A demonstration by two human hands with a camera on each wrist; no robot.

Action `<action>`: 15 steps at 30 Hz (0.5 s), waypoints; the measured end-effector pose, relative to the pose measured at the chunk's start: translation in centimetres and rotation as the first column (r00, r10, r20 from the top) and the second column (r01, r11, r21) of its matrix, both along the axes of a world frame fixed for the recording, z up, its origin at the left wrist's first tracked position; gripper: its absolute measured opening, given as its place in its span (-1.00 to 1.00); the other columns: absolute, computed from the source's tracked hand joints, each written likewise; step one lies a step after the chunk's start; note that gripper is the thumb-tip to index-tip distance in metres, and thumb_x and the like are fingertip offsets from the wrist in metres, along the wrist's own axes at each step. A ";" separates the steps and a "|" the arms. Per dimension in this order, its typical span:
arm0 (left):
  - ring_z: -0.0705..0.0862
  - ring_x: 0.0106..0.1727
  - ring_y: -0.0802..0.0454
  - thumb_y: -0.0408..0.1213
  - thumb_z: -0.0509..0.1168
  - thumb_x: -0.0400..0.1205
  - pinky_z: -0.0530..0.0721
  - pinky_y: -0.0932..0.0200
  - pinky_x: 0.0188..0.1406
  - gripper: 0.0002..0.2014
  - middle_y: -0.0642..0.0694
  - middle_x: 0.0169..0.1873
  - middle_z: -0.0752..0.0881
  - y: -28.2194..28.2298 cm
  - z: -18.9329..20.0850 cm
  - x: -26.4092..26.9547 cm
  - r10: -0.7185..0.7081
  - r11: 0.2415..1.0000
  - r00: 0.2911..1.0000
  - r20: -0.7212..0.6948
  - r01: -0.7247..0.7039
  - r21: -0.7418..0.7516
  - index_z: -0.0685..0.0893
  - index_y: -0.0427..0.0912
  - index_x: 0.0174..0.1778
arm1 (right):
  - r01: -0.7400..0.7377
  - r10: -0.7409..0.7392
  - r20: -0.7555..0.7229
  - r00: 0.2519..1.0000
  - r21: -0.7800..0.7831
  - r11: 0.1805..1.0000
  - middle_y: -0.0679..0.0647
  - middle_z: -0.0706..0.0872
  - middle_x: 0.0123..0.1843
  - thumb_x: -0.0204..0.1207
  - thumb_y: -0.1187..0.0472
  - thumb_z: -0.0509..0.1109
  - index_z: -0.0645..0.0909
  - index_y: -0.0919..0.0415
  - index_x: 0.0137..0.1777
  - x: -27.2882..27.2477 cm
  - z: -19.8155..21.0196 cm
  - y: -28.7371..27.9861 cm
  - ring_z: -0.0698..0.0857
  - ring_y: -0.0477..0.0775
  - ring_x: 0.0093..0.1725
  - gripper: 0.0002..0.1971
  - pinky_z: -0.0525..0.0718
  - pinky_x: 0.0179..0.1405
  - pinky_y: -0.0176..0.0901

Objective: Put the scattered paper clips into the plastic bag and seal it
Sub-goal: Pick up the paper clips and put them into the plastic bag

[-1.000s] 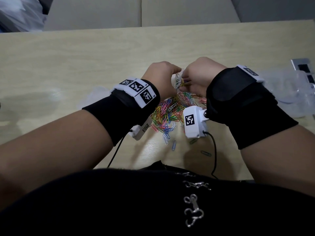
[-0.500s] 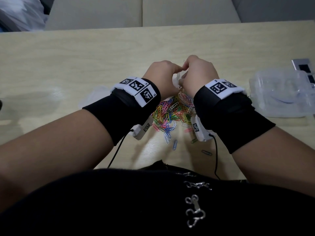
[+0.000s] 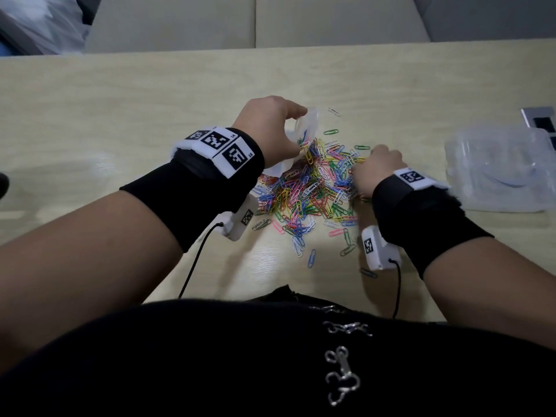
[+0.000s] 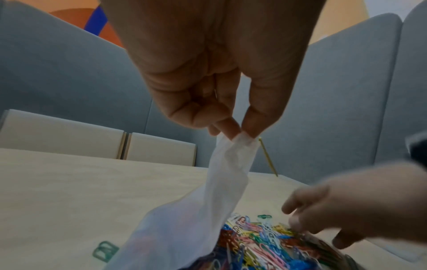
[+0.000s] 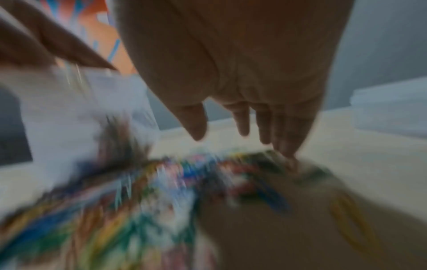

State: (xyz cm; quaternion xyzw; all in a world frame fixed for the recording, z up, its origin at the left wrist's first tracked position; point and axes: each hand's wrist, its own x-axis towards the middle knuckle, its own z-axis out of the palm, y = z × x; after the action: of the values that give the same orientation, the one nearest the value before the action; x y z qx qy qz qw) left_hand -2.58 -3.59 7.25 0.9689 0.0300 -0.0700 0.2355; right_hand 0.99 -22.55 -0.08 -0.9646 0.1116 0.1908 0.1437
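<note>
A pile of coloured paper clips (image 3: 313, 191) lies on the table in front of me. My left hand (image 3: 296, 127) holds the clear plastic bag (image 3: 307, 123) up at the pile's far left edge. In the left wrist view the thumb and a finger (image 4: 251, 127) pinch the bag's top edge, and the bag (image 4: 219, 197) hangs down to the clips (image 4: 265, 235). My right hand (image 3: 365, 167) is at the pile's right edge, fingers spread and pointing down onto the clips, holding nothing I can see. The right wrist view is blurred: my right hand (image 5: 242, 142) hovers over the pile (image 5: 161, 182).
A clear plastic container (image 3: 496, 173) stands on the table (image 3: 150, 115) to the right of my right wrist. Several stray clips (image 3: 331, 132) lie beyond and in front of the pile. Pale seat cushions (image 3: 180, 22) line the table's far edge.
My right hand has left the bag's mouth and dropped right and down onto the pile's right edge. My left hand still holds the bag in much the same place.
</note>
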 end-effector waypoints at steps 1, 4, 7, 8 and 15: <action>0.67 0.23 0.03 -0.27 0.40 0.42 0.45 0.32 0.20 -0.40 0.05 0.38 0.62 0.2 0.2 0.0 0.006 1.000 1.000 0.004 -0.006 -0.001 0.56 0.05 0.44 | -0.021 0.021 0.003 1.000 -0.003 1.000 0.34 0.42 0.46 0.57 -0.04 0.28 0.33 0.27 0.47 -0.4 -0.9 -0.1 0.47 0.41 0.43 -0.44 0.47 0.40 0.20; 0.67 0.23 0.01 -0.26 0.39 0.41 0.47 0.27 0.25 -0.40 0.03 0.38 0.62 0.4 0.6 -0.1 0.012 1.000 1.000 0.016 -0.012 0.003 0.57 0.04 0.44 | -0.140 0.140 -0.010 0.990 -0.003 0.990 0.35 0.24 0.61 0.41 -0.39 0.29 0.10 0.16 0.64 -1.3 -2.7 0.5 0.23 0.41 0.60 -0.06 0.30 0.53 0.28; 0.68 0.22 0.00 -0.27 0.39 0.40 0.48 0.24 0.27 -0.39 0.01 0.38 0.62 0.4 1.0 -0.2 0.001 1.000 0.999 0.035 -0.001 0.011 0.57 0.04 0.44 | -0.341 0.341 0.023 0.940 0.018 0.940 0.31 0.16 0.66 0.23 -0.59 0.21 -0.01 0.12 0.67 -1.9 -3.3 2.1 0.15 0.37 0.65 0.15 0.20 0.60 0.31; 0.68 0.21 0.00 -0.28 0.39 0.40 0.48 0.24 0.26 -0.39 0.01 0.38 0.62 0.4 1.1 -0.1 -0.006 1.000 0.999 0.036 0.005 0.014 0.56 0.03 0.44 | -0.384 0.383 0.038 0.923 0.024 0.923 0.29 0.14 0.67 0.20 -0.60 0.20 -0.01 0.11 0.67 -2.1 -3.3 2.7 0.14 0.35 0.65 0.17 0.19 0.61 0.30; 0.67 0.22 0.04 -0.28 0.39 0.41 0.47 0.26 0.26 -0.39 0.01 0.38 0.61 0.4 0.8 0.0 0.012 1.000 1.000 0.017 -0.013 0.014 0.56 0.04 0.44 | -0.222 0.158 0.169 0.973 0.497 0.839 -0.03 0.68 0.12 0.34 -0.12 0.54 0.43 0.07 0.35 -2.5 0.0 4.6 0.67 0.05 0.18 -0.37 0.58 0.18 -0.09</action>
State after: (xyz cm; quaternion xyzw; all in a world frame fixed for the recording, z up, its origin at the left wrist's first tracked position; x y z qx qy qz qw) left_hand -2.61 -3.16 8.07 0.9708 0.0346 -0.0602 0.2296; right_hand -1.52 -17.94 -0.07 -0.9074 -0.0484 0.1681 0.3821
